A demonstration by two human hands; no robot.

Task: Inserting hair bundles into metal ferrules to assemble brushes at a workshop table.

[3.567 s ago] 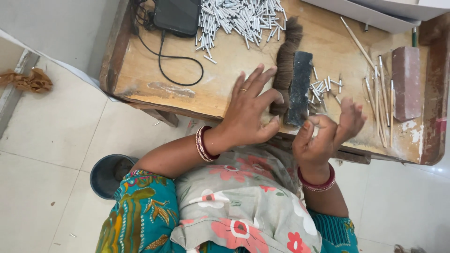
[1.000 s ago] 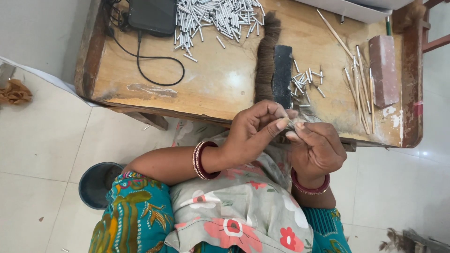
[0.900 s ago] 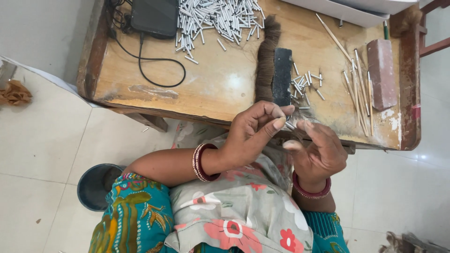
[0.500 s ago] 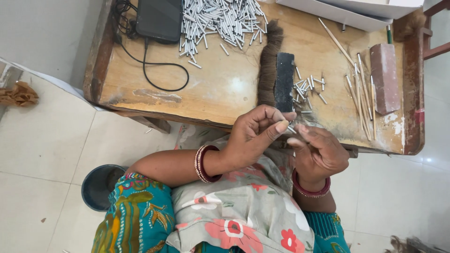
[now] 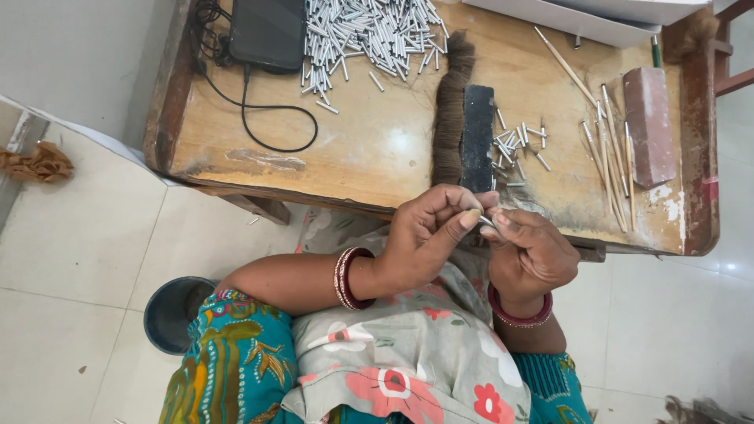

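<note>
Head view, looking down on a low wooden table [image 5: 377,149] that fills the upper half of the frame.

Left hand [image 5: 428,239]: lower centre of frame, just below the table's near edge. Fingers curled, thumb and forefinger pressed together on a small metal tube [image 5: 487,222]. Red bangles on the wrist.

Right hand [image 5: 534,255]: just right of the left hand, fingertips touching it. Fingers bunched, pinching the same small tube from the other side. Only a short silvery bit of the tube shows between the two sets of fingertips; cannot tell whether anything is inside it.

On the table:
- Bundle of dark hair [image 5: 450,110], centre of frame, lying lengthwise from the far side toward the near edge.
- Dark flat block [image 5: 477,137], touching the right side of the hair bundle.
- Small scatter of metal tubes [image 5: 518,145], just right of the block.
- Large pile of metal tubes [image 5: 369,35], upper centre.
- Thin wooden sticks [image 5: 609,157], right of centre, lying roughly parallel, one longer stick slanting toward the upper right.
- Reddish brick-shaped block [image 5: 650,126], right side, beside the sticks.
- Black device [image 5: 267,31], upper left, with a black cable [image 5: 259,129] looping toward the near edge.
- White box [image 5: 581,20], top right edge.

Floor: pale tiles; dark round bucket [image 5: 177,314], lower left, beside the person's knee.
</note>
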